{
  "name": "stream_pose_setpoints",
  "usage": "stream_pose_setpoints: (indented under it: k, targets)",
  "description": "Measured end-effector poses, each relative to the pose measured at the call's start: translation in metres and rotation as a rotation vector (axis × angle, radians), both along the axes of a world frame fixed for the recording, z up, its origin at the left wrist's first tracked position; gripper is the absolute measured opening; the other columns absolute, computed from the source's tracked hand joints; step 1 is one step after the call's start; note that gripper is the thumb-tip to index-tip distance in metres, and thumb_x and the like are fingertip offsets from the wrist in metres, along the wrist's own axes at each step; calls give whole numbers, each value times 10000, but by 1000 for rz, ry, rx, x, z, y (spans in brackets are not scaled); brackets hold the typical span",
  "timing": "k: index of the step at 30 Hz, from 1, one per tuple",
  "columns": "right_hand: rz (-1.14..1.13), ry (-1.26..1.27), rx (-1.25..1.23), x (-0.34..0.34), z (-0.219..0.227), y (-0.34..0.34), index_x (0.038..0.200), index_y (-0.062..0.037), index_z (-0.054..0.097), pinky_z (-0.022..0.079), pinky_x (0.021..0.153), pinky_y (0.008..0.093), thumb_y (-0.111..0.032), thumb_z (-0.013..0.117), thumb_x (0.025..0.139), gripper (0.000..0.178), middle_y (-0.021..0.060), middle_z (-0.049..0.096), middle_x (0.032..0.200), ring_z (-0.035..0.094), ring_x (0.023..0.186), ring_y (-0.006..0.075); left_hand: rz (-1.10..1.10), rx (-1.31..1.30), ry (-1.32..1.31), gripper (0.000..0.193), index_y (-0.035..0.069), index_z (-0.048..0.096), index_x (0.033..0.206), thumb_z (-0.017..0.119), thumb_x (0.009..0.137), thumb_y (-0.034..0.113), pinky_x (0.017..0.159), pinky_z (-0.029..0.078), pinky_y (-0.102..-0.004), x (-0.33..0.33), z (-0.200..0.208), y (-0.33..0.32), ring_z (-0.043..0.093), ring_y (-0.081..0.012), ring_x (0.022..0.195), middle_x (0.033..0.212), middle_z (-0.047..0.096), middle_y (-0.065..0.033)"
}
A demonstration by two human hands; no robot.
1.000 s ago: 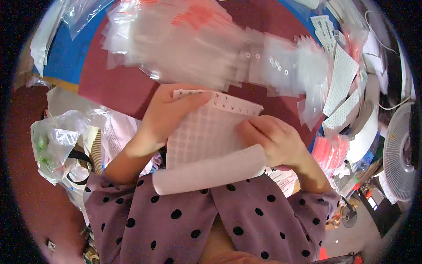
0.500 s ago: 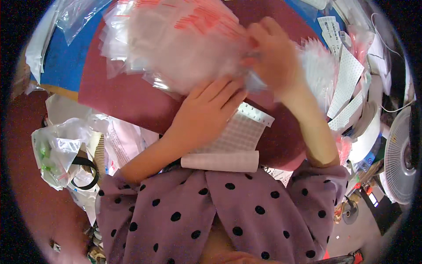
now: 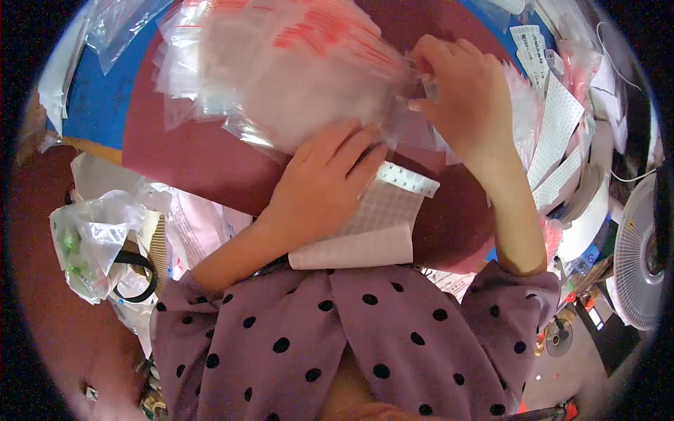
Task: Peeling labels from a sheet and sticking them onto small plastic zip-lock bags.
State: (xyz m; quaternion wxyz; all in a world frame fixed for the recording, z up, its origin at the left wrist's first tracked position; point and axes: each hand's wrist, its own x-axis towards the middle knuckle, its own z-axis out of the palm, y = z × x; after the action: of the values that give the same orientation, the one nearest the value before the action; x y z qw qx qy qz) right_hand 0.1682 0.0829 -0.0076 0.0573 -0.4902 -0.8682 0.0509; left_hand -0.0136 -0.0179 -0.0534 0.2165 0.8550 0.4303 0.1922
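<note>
A fanned pile of clear zip bags [image 3: 281, 88] with red seal lines covers the maroon board [image 3: 189, 165]. My left hand [image 3: 323, 179] lies over the pile's near edge, fingers stretched out and lightly spread. Under its palm side runs a pale strip of labels [image 3: 382, 207], small marks along its far end, its near end curled into a roll [image 3: 351, 249] against my shirt. At the pile's right edge my right hand [image 3: 467, 105] is bent, with thumb and fingers closed on the edge of a clear bag [image 3: 421, 133]. The exact fingertip contact is partly hidden.
More clear bags [image 3: 523, 109] stand in a row right of my right hand, beside white dotted label sheets [image 3: 558, 133]. A white fan [image 3: 639, 252] is at the far right. Crumpled plastic packaging [image 3: 91, 245] and a black strap loop [image 3: 144, 277] lie at the left.
My right hand has moved a little to the right and its blur is gone; a clear bag edge shows beneath it. The left hand stays nearly in place. The label roll looks slightly looser.
</note>
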Motion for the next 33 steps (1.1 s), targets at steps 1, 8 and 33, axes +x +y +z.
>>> stream_pose_setpoints:
  k: [1,8,33]
  targets:
    - [-1,0,-2,-1,-1,-1,879,-43,516,426,620,353,-93,715,605,342,83,529,733,568,717,263,-1,-2,0,448,75,555,1167,562,725,150,938,393,-415,1,1,1,481,-252,1142,1265,507,-65]
    - [6,18,16,-12,-8,1,830,-95,567,390,682,385,-186,748,575,326,41,543,698,551,769,251,-50,20,-49,437,54,569,1133,590,702,120,937,409,-432,-1,4,2,499,-293,1110,1210,543,-100]
    - [-12,524,-389,-4,31,-76,915,-2,564,458,717,345,73,597,718,214,124,550,898,562,836,298,286,-1133,-1032,252,-46,621,995,529,919,176,613,381,-202,-6,33,0,458,-24,695,753,580,37]
